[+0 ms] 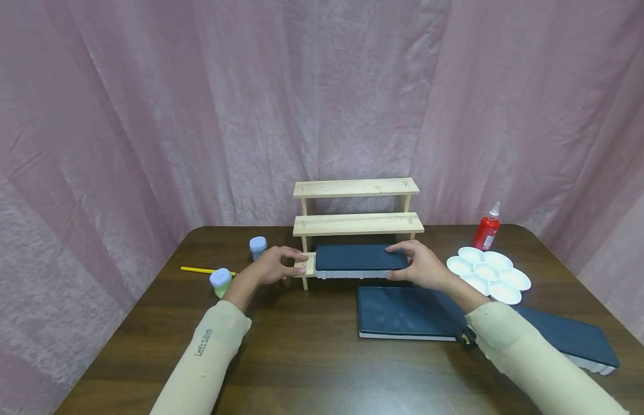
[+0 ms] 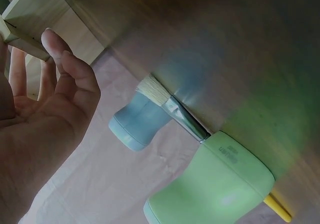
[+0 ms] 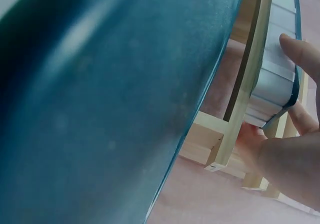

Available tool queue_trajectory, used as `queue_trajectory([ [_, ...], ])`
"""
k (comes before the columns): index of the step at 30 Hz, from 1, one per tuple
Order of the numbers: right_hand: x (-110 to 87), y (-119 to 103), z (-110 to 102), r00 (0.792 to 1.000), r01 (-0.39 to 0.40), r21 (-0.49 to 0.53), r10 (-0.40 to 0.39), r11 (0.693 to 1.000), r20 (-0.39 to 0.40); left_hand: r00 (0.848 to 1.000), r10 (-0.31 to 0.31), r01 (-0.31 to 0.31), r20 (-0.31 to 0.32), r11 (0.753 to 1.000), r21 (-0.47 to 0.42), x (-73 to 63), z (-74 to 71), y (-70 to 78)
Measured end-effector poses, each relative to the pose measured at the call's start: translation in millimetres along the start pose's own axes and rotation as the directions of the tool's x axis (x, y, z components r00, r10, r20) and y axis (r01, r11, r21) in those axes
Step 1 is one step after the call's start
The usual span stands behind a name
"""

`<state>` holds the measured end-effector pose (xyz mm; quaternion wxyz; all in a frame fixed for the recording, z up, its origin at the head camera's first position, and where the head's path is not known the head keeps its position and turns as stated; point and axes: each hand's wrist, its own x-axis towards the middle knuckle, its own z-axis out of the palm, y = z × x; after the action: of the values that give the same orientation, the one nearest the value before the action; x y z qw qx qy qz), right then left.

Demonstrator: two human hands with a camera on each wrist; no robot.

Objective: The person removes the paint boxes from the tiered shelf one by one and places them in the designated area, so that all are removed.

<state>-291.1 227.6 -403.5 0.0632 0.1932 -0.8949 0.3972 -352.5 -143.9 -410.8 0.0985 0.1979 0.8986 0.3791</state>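
A three-tier wooden step shelf [image 1: 358, 223] stands towards the back of the table. On its lowest tier lies a narrow box [image 1: 360, 257] with a dark blue lid and white ribbed sides. My right hand [image 1: 422, 268] holds the box's right end, fingertips on the lid and thumb at the front side. In the right wrist view the white side of the box [image 3: 276, 69] faces the camera above the wooden board, the right hand [image 3: 290, 164] around its end. My left hand [image 1: 270, 265] pinches the left end of the lowest board [image 2: 30, 46].
A wide dark blue box [image 1: 405, 314] and another narrow one [image 1: 576, 340] lie front right. Behind them are a white flower-shaped palette [image 1: 486, 272] and a red bottle [image 1: 486, 232]. At left sit a blue container [image 1: 258, 248], a green one [image 2: 215, 179] and a yellow-handled paintbrush [image 2: 182, 116].
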Motion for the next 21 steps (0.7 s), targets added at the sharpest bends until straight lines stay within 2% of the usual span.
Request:
queue_trajectory([
  [6, 1.3, 0.1, 6.0, 1.000, 0.025, 0.016, -0.024, 1.000, -0.010, 1.000, 0.008, -0.008, -0.008, 1.000, -0.004, -0.1, -0.4, 0.0],
  [21, -1.8, -3.7, 4.0, 0.999, -0.007, -0.023, 0.006, 1.000, -0.039, 1.000, -0.002, 0.002, -0.003, 1.000, -0.016, -0.6, 0.6, 0.0],
])
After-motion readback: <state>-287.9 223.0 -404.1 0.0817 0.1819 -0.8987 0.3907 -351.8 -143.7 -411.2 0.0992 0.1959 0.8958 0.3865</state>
